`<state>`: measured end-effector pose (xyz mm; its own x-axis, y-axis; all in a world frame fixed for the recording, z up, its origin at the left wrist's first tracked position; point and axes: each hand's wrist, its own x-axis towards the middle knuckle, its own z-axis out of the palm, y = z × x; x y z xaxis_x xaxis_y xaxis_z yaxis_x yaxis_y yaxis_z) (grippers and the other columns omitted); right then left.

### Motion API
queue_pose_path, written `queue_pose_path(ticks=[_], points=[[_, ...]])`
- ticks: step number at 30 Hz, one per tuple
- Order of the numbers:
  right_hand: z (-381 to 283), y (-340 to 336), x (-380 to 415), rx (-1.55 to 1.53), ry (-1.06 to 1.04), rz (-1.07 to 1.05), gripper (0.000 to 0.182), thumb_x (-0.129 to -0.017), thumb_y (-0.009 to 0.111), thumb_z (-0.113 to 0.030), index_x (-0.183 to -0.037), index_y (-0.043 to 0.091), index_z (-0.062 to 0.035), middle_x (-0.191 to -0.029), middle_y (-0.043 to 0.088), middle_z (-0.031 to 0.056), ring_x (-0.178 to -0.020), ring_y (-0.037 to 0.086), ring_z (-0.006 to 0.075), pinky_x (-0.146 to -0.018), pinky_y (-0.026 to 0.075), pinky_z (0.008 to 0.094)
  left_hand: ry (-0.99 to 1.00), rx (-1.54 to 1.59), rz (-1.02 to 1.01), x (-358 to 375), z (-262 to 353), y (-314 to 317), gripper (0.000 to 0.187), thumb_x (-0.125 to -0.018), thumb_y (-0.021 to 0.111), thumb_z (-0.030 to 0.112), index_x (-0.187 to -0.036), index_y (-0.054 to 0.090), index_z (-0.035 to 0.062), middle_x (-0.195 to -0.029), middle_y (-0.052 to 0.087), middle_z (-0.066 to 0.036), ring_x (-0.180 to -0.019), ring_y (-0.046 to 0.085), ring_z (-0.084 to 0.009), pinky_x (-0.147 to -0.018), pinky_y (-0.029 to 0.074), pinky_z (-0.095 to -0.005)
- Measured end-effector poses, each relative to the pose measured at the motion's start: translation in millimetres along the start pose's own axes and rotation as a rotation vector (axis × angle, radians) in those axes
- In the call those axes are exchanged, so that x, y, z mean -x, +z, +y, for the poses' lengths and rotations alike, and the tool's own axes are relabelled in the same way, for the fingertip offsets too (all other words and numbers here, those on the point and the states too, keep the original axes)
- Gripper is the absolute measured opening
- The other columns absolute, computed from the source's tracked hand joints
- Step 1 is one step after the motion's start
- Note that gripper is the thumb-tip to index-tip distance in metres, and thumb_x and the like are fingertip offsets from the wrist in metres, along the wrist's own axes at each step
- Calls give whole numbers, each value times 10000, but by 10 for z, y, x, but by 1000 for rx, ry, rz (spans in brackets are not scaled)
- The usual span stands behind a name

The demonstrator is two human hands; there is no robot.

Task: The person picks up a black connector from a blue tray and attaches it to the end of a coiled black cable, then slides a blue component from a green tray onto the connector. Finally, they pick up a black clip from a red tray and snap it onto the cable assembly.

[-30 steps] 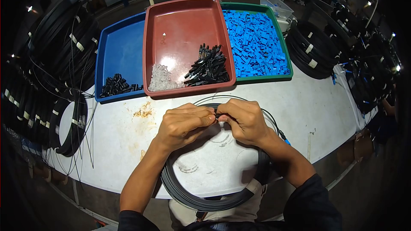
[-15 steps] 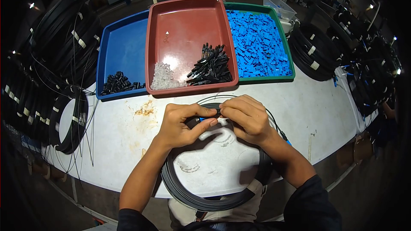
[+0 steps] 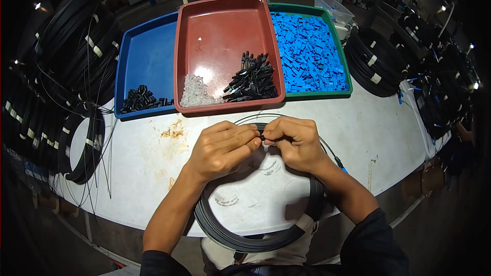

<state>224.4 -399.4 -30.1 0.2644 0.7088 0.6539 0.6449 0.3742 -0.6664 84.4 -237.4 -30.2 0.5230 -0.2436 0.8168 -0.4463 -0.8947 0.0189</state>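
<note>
Over the far side of a coil of black cable [image 3: 215, 225], my two hands meet fingertip to fingertip. My left hand [image 3: 225, 148] is closed, its fingers wrapped over a small black part [image 3: 263, 137] of which only a bit shows. From the other side, my right hand [image 3: 294, 140] pinches that same part between thumb and fingers. Most of it is hidden, so its exact kind cannot be made out. To the right of my right hand, a blue connector [image 3: 344, 170] sits at the end of a black cable that curves off the coil.
Beyond my hands stand a blue tray [image 3: 148, 56] with black pieces, a red tray [image 3: 225, 30] with clear and black pieces, and a green tray [image 3: 349, 84] full of blue pieces. Cable coils [image 3: 84, 143] lie left, and more coils [image 3: 376, 66] right, on the white table [image 3: 138, 174].
The fingers of my left hand have closed further over the part, hiding the blue bit that showed beneath them. My right fingers have curled in more tightly. The coil stays put.
</note>
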Motion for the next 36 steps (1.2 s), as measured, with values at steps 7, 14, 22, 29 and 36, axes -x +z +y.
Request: queue_pose_path(ticks=[7, 14, 22, 29, 36], points=[[49, -17, -2, 195, -92, -100, 220, -672, 612, 156, -848, 624, 24, -857, 676, 137, -760, 683, 302, -672, 561, 378, -313, 243, -30, 45, 31, -28, 187, -683, 796, 4, -860, 751, 41, -880, 776, -101, -769, 753, -240, -695, 583, -336], [-1, -21, -21, 329, -393, -20, 231, -636, 642, 130, -838, 614, 21, -890, 673, 129, -758, 670, 289, -656, 546, 371, -604, 462, -15, 18, 90, -53, 103, -772, 815, 4, -862, 770, -18, -797, 769, -143, -679, 753, -196, -621, 576, -272], [-6, -18, 22, 35, 64, -58, 157, -727, 584, 161, -822, 625, 43, -762, 675, 146, -666, 690, 268, -646, 547, 336, -191, 215, -58, 12, 39, -15, 155, -701, 812, 8, -821, 715, 18, -881, 773, -117, -771, 762, -251, -704, 608, -343], [-9, 3, 10, 80, 44, -72, 129, -725, 661, 111, -822, 629, 32, -807, 676, 145, -672, 661, 286, -615, 528, 359, -323, 291, -33, 53, 56, -30, 128, -738, 838, 0, -832, 751, -2, -802, 760, -139, -748, 762, -218, -636, 578, -287], [-72, -17, -7, 443, -507, -16, 174, -655, 663, 98, -800, 601, 23, -919, 659, 141, -704, 631, 274, -612, 515, 377, -733, 614, -53, -1, 114, -70, 96, -763, 833, 9, -824, 766, -21, -792, 761, -153, -735, 754, -178, -646, 576, -269]])
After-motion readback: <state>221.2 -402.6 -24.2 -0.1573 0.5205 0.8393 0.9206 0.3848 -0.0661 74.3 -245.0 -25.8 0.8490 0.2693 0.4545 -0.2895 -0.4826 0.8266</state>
